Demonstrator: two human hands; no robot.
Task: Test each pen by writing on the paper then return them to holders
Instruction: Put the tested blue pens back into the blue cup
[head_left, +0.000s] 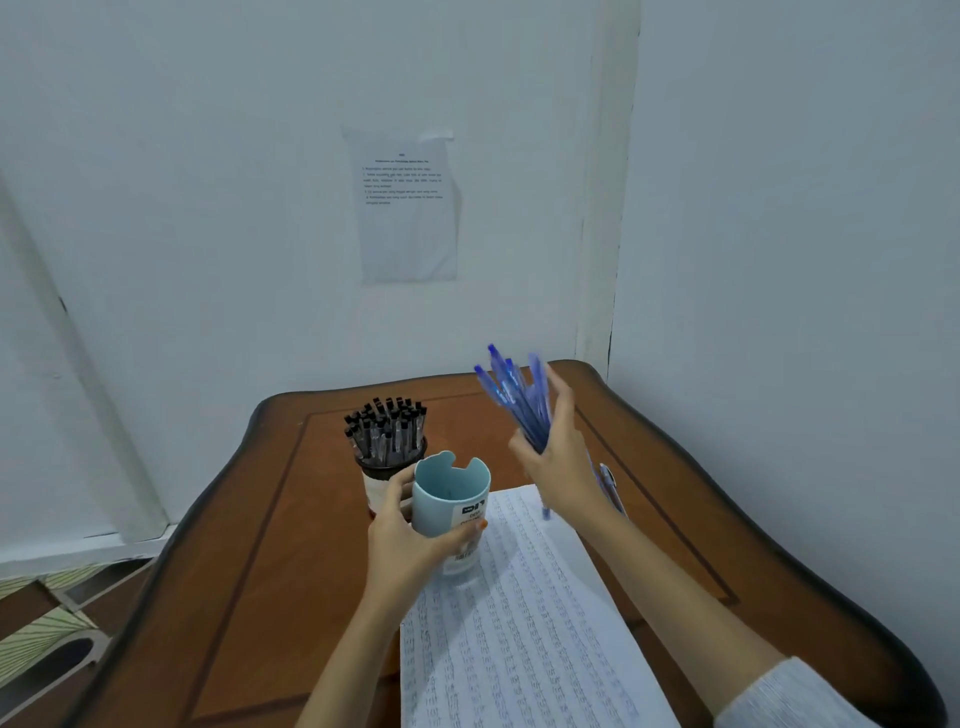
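blue bunch in hand, blue cup waiting

head view: the left hand (410, 535) is wrapped round the light blue cup (451, 506), fingers and thumb curled onto its wall, holding it over the far left corner of the paper (519, 639). whether its base touches the sheet, i cannot tell. inside, the cup looks empty. the right hand (558, 467) is up above the table (249, 545), fingers closed round the lower ends of a bunch of blue pens (517, 400), which fan upward and blur a little. the 2 hands are apart, with the bunch up and to the right of the cup mouth.

now the score. the paper is covered top to bottom in rows of small marks, so the writing looks largely done. the black pens (384, 428) stand packed in the dark holder (376, 480) just behind the cup, so that batch looks home already. left to do, by my reading: drop the blue bunch into the cup, set the cup down, and gather at least 1 loose pen (609, 480) lying on the table just right of the paper, partly hidden by the right wrist. whether that pen has been tested, no telling.
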